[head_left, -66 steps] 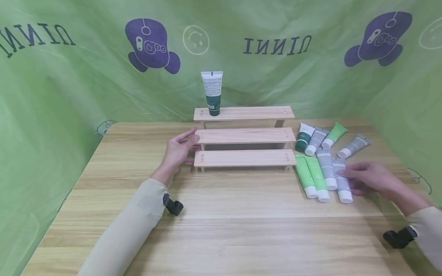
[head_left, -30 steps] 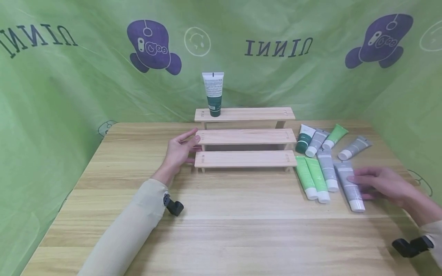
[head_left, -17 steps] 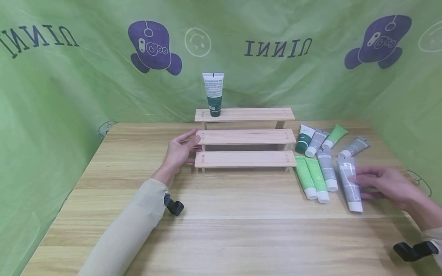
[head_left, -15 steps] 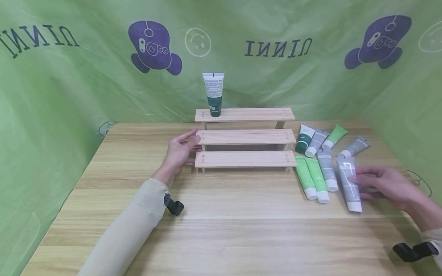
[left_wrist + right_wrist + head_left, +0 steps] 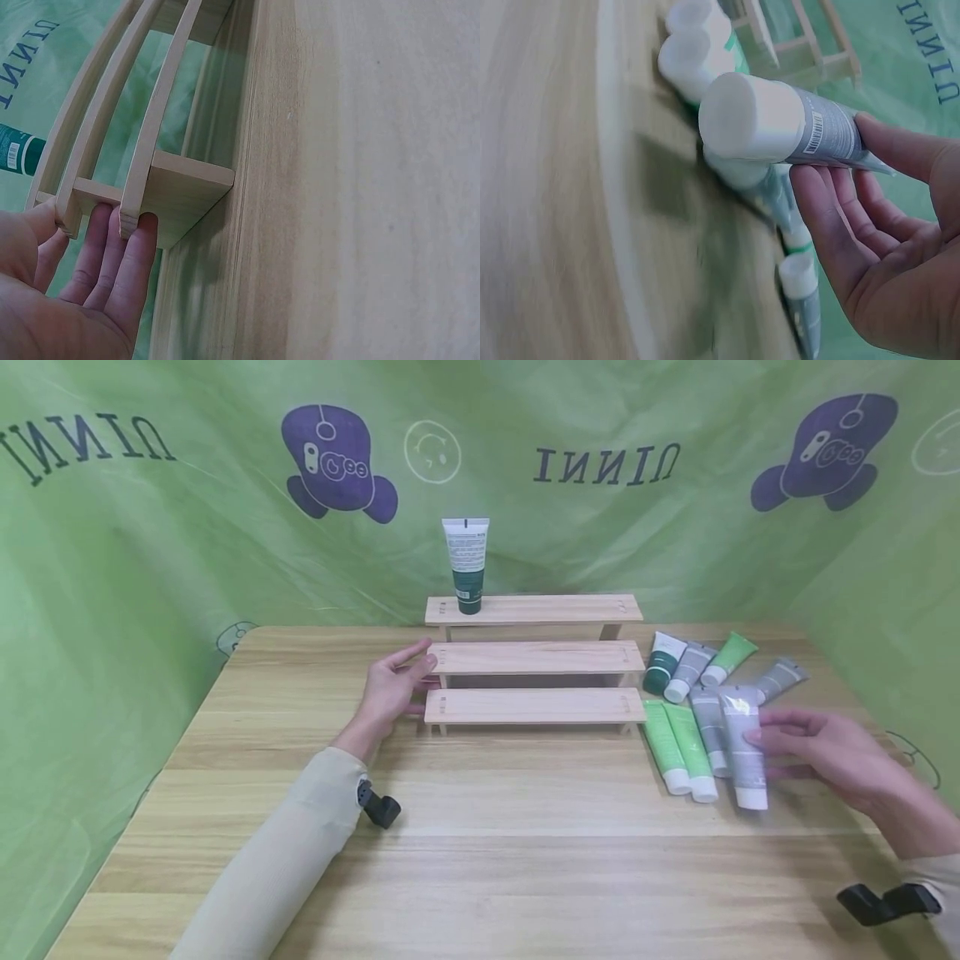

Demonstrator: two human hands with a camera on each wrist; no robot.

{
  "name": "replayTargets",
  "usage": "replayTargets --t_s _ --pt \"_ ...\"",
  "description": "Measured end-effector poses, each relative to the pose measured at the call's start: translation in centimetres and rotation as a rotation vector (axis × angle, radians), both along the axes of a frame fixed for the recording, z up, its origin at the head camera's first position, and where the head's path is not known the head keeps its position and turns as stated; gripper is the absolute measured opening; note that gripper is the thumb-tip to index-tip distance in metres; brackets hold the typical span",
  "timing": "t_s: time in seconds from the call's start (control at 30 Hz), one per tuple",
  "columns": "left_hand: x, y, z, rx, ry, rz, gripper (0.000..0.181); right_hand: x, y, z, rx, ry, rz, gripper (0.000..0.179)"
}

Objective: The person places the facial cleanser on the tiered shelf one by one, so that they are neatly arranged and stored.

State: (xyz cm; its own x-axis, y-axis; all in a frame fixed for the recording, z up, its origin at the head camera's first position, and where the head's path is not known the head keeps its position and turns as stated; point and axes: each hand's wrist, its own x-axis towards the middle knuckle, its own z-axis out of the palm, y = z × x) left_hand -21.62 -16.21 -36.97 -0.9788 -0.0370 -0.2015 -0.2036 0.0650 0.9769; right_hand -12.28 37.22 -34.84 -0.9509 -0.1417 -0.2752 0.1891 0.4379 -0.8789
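Note:
My right hand point(image 5: 832, 756) pinches a grey squeeze tube point(image 5: 744, 747) with a white cap between thumb and fingers. In the right wrist view that tube's cap point(image 5: 739, 116) points toward the table's near side, held above the wood. At the left end of a three-step wooden display rack point(image 5: 536, 706), my left hand point(image 5: 386, 693) grips the planks. The left wrist view shows the thumb on the middle plank and the fingertips point(image 5: 144, 225) against the lowest one. A white and dark-green tube point(image 5: 468, 568) stands cap-down on the top step, near its left end.
Right of the rack lie two light-green tubes point(image 5: 678, 752), another green tube point(image 5: 729, 658), a small white and dark-green tube point(image 5: 663, 664) and several grey tubes point(image 5: 690, 671). A green printed curtain point(image 5: 600, 543) encloses the back and sides of the wooden table point(image 5: 480, 860).
My right hand has picked the grey tube up off the table, drawn it toward the near right, then raised it and moved it back left. The left hand stays on the rack.

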Motion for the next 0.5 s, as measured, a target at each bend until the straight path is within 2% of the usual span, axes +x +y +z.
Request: replayTargets --t_s 0.23,0.5 --pt "0.0 0.0 0.0 -0.006 0.007 0.003 0.050 -0.7 -2.6 0.8 0.037 0.054 0.008 0.050" --pt "-0.1 0.1 0.0 -0.006 -0.003 0.000 0.050 -1.5 -6.3 2.5 0.069 0.084 -0.004 0.056"
